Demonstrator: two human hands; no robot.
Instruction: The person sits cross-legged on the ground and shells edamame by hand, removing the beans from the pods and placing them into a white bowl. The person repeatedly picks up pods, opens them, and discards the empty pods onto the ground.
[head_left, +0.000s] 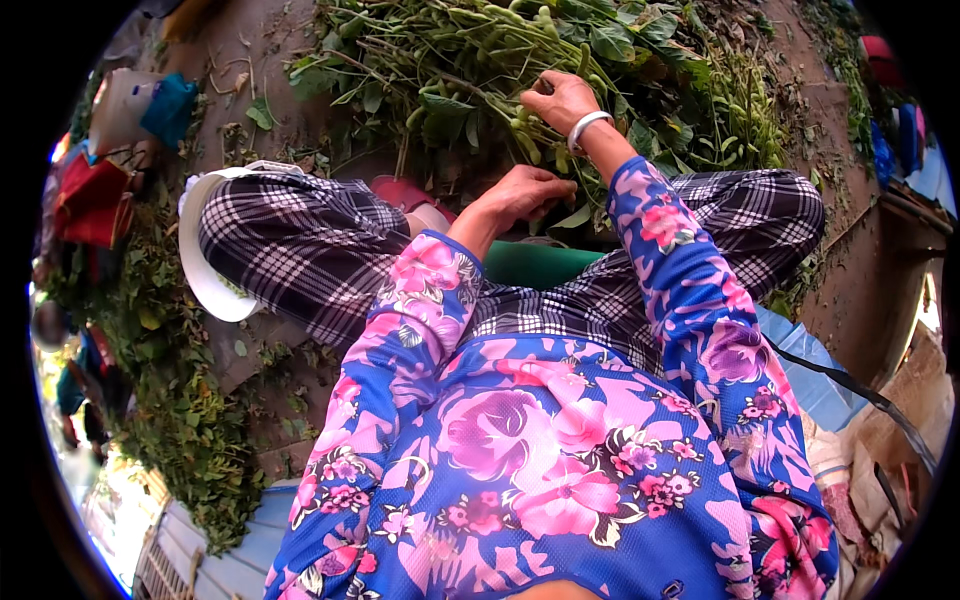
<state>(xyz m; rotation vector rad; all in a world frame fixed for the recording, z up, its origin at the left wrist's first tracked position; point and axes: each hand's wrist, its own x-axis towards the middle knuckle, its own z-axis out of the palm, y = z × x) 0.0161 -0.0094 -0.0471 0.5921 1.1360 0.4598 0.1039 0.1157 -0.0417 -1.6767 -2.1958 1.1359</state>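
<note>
Picked plants with green pods, which look like soybean plants (465, 67), lie heaped in front of my crossed legs. My right hand (566, 101), with a silver-coloured bangle on its wrist, is at the near side of the heap. Its fingers are curled round part of a plant, and pods (526, 142) hang just below it. Closer to my body is my left hand (529, 191), fingers bent together beside the lower pods and leaves; whatever is between its fingertips is hidden. Under my hands, a green plastic object (544, 264) shows between my legs.
A white tub (206, 289) stands against my left knee, with some green inside. Leafy plants (195, 420) are strewn along the left. Farther off are a pale bucket (120, 112) and a red bag (91, 199). Blue plastic sheeting (810, 367) and sacks (911, 397) lie at my right.
</note>
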